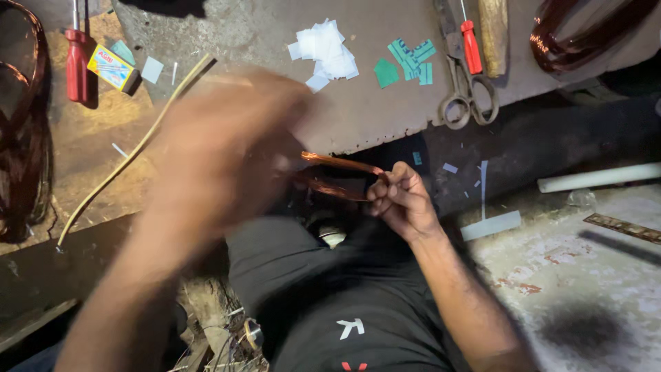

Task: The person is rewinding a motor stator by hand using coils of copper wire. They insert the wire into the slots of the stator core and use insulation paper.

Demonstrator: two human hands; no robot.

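Dim workshop floor is seen from above, with a worn grey metal sheet [289, 41] laid across the top, carrying white paper scraps [325, 49], green paper pieces [407, 63], old steel scissors [467, 96] and a red-handled screwdriver [471, 47]. A thin loop of shiny copper winding wire [339, 175] is held over the lap, between the two hands. The right hand [401, 200] is closed, its fingertips pinched on the loop's right end. The left hand [224, 155] is heavily motion-blurred at the loop's left end; its grip cannot be told, though contact with the wire seems likely. Risk judged: the fine strands could be kinked or splayed if the fast left hand pulls off-line, and the enamel could be scraped against the sheet's ragged edge just above. A slip from the pinch would let the loop spring open. A long tan sleeve tube [138, 148] lies left, well apart.
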